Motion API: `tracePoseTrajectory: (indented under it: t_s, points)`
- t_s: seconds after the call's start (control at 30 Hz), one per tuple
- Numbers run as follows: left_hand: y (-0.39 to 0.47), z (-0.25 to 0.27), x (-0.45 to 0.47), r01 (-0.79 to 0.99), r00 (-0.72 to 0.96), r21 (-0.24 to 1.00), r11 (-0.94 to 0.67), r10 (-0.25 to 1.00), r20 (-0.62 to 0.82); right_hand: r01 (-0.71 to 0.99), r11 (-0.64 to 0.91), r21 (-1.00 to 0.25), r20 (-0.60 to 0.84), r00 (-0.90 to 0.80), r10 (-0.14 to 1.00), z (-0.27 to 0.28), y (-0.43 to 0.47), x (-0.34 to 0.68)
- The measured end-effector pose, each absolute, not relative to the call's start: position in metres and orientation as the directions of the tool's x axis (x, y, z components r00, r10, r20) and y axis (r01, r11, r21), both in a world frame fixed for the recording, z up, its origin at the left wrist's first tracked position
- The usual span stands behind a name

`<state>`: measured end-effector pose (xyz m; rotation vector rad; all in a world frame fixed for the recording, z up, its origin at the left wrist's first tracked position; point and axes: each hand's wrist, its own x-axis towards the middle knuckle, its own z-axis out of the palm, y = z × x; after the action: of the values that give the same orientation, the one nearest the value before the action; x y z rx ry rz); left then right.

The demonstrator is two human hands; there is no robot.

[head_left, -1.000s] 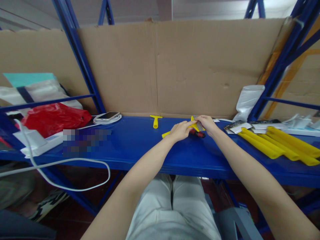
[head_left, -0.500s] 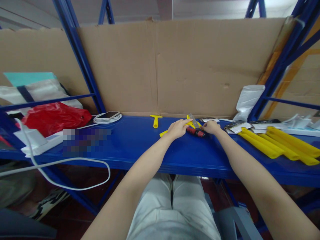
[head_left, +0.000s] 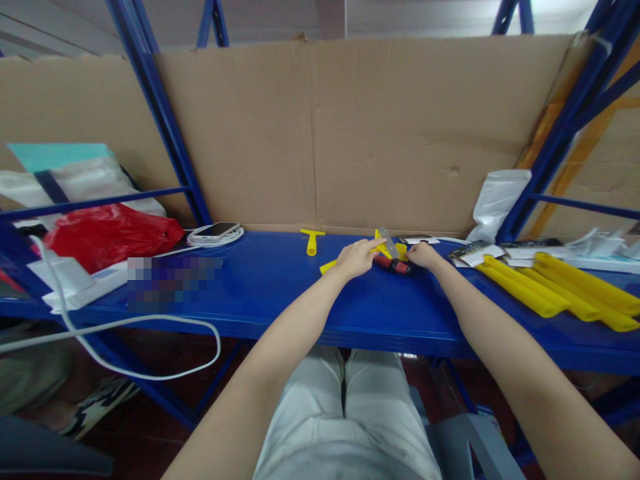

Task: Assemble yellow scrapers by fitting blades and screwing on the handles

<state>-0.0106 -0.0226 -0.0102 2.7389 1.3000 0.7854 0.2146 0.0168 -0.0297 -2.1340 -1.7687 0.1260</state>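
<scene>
My left hand (head_left: 357, 258) is closed around a yellow T-shaped handle (head_left: 328, 267), whose round end sticks out at the wrist side. Beyond its fingertips lies the yellow head, with a flat greyish translucent strip (head_left: 388, 243) slanting across it. Just right of that head is my right hand (head_left: 423, 255), its fingers curled together; whatever they pinch is hidden. Between the hands, nearer me, a red and black tool handle (head_left: 393, 265) rests on the blue table. Another yellow T-shaped handle (head_left: 312, 243) lies apart to the left, near the cardboard.
Several yellow tubes (head_left: 565, 287) lie at the right, beside printed cards (head_left: 475, 253) and a white plastic bag (head_left: 497, 203). A phone (head_left: 219, 230) sits on a coiled white cable at the left, near a red bag (head_left: 115, 233) and a power strip (head_left: 90, 293). Cardboard (head_left: 240, 133) walls the back.
My right hand has shifted slightly right, away from the yellow head, and its fingers are more curled. My left hand has barely moved.
</scene>
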Motion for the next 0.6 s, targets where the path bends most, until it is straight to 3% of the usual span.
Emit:
tracePoseTrajectory:
  t_s: [0.23,0.33,0.5,0.6]
  points:
    - [-0.023,-0.011,-0.011,0.721,0.53,0.212,-0.66,0.722,0.444,0.914,-0.276,-0.299,0.108,0.32,0.941,-0.017,0.005,0.206]
    - [-0.023,-0.011,-0.011,0.726,0.53,0.208,-0.656,0.726,0.439,0.892,-0.257,-0.371,0.232,0.357,0.905,-0.01,-0.001,0.204]
    - [-0.024,-0.01,-0.011,0.737,0.53,0.188,-0.65,0.727,0.437,0.839,-0.093,-0.536,0.506,0.408,0.76,0.005,-0.011,0.202]
    - [-0.025,-0.009,-0.011,0.746,0.538,0.165,-0.645,0.73,0.421,0.759,0.007,-0.651,0.554,0.47,0.687,0.011,-0.012,0.199]
